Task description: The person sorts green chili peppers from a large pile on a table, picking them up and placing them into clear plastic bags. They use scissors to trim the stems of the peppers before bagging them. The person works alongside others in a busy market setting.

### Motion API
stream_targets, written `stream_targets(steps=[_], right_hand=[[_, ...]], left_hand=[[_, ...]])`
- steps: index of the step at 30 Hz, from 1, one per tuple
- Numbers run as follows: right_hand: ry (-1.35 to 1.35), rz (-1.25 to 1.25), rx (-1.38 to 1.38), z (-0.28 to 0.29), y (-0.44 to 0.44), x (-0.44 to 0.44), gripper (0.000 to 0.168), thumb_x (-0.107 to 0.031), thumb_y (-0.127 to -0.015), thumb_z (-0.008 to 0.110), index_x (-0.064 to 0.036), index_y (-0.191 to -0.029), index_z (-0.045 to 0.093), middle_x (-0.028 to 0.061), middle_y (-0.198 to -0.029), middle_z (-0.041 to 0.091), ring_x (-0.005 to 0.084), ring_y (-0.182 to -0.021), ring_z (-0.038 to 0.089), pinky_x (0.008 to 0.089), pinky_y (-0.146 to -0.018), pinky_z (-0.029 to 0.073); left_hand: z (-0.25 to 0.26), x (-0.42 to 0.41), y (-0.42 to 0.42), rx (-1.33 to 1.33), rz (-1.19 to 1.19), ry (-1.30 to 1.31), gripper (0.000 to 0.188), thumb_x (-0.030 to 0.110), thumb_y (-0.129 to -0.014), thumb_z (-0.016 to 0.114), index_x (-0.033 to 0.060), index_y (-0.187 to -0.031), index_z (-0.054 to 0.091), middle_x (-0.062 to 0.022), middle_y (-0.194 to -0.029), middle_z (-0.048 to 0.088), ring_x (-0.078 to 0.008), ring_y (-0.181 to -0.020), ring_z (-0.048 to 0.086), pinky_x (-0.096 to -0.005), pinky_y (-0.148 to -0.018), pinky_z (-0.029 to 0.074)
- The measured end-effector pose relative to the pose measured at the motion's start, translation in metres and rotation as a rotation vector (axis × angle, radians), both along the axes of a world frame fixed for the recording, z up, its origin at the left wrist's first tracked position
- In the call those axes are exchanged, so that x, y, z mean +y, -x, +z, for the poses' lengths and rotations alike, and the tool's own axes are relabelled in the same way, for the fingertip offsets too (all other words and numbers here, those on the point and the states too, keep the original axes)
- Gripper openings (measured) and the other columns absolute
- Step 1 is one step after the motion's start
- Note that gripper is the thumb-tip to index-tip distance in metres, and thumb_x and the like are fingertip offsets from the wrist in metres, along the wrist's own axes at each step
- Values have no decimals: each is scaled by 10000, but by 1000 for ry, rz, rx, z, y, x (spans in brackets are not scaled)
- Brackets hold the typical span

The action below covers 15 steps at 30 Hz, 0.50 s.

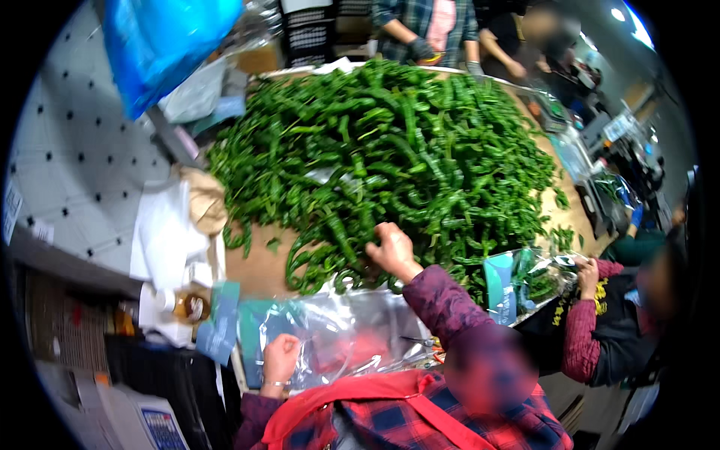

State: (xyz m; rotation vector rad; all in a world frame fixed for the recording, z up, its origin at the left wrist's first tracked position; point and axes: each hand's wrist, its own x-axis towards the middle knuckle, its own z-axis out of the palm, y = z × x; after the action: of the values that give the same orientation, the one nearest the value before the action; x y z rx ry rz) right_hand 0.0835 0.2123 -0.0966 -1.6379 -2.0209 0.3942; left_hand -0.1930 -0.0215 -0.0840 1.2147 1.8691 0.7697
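Note:
A large heap of long green peppers [382, 152] covers most of the table in front of me. My right hand [394, 250] reaches into the near edge of the heap with bent fingers. Whether a pepper is in its grasp cannot be told, as the fingertips are partly hidden. Below it, clear plastic bags [349, 320] with teal printed parts lie on the near edge of the table. My left hand [280, 357] is over the left part of these bags, fingers curled in. Its fingertips are by the film, but a grip on it cannot be made out.
Scissors [422, 341] lie right of the bags. A bottle [191, 306] and a crumpled brown paper bag [205, 199] stand left. At right, a co-worker's hand [588, 278] is at a bag holding peppers [534, 281]. A gloved person [424, 34] stands across the table; a blue plastic bag [166, 45] is upper left.

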Motion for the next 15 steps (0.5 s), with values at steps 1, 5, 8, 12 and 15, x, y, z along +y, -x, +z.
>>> stream_targets(steps=[1, 5, 8, 12, 15], right_hand=[[63, 13, 70, 27, 3, -8, 299, -228, -713, 662, -23, -924, 611, 164, -880, 606, 362, -817, 616, 431, -712, 515], [270, 194, 851, 55, -26, -39, 252, -202, -882, 607, 6, -1022, 623, 77, -866, 651, 159, -762, 616, 321, -686, 514], [645, 73, 1558, 67, -73, -92, 285, -247, -987, 480, -32, -1155, 564, 60, -806, 620, 124, -710, 590, 255, -634, 479], [574, -231, 1629, 33, -163, -229, 365, -302, -990, 480, -1, -1188, 539, 58, -781, 616, 127, -624, 568, 251, -545, 452], [559, -709, 1665, 12, -218, -356, 346, -278, -946, 534, 6, -1130, 604, 64, -802, 625, 141, -643, 573, 281, -593, 476]], left_hand=[[3, -3, 1, -112, 22, 65, 158, 24, -788, 658, -5, -940, 622, -42, -661, 614, -96, -558, 535, -268, -503, 421], [-53, -21, 7, -304, 258, -30, 323, 145, -862, 686, -2, -1130, 582, -133, -1021, 640, -213, -1008, 590, -320, -880, 479], [-60, -26, 30, 8, -45, 29, 488, 123, -880, 656, 39, -1288, 403, -102, -1092, 583, -215, -964, 577, -325, -847, 478], [-53, 13, 3, -72, -104, -41, 317, 66, -862, 625, 33, -1117, 440, -56, -940, 539, -158, -835, 533, -290, -736, 448], [-58, 25, 5, -128, -121, -111, 194, 23, -848, 601, 28, -988, 467, -21, -826, 506, -115, -737, 500, -265, -652, 426]])
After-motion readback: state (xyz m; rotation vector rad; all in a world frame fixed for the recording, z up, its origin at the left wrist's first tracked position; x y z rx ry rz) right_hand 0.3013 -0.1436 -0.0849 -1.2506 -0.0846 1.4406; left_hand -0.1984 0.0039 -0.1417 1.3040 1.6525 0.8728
